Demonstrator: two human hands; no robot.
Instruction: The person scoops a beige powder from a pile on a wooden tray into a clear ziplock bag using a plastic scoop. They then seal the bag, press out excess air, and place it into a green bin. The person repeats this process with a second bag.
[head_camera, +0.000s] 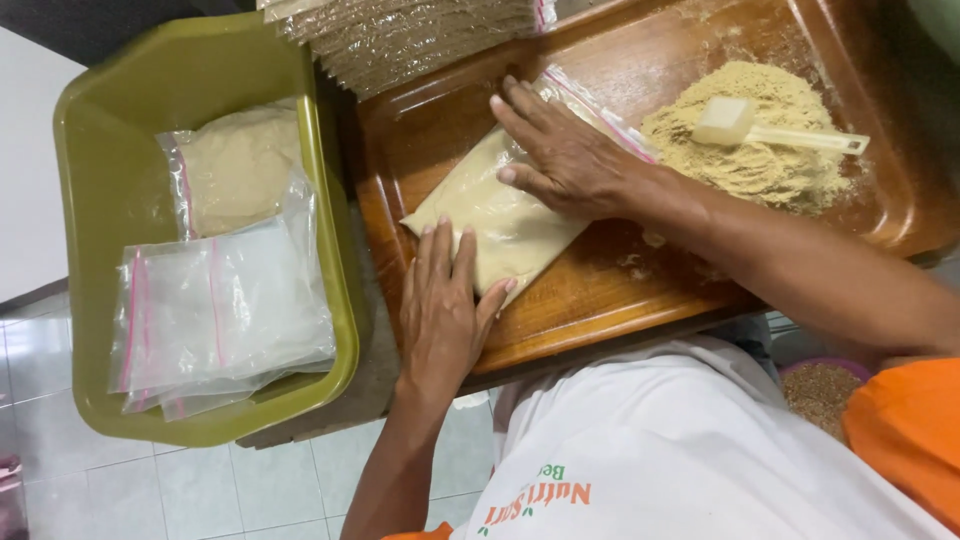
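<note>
In the head view, a clear zip bag filled with tan powder lies flat on the wooden tray, near the tray's left edge. The right hand presses palm-down on the bag's upper part, fingers spread and flat, gripping nothing. The left hand rests on the bag's lower corner, fingers straight and together, likewise unclenched and only pressing.

To flatten the bag well, I judge that both palms should stay flat and the push should run toward the pink seal, so that air leaves and the powder spreads evenly without bursting a seam.

The bag's long axis runs diagonally, from the tray's near-left side up toward its far-right side; its sealed mouth points up and right, toward the heap of powder with a plastic scoop on it. A green tub sits beside the tray's left edge.
</note>
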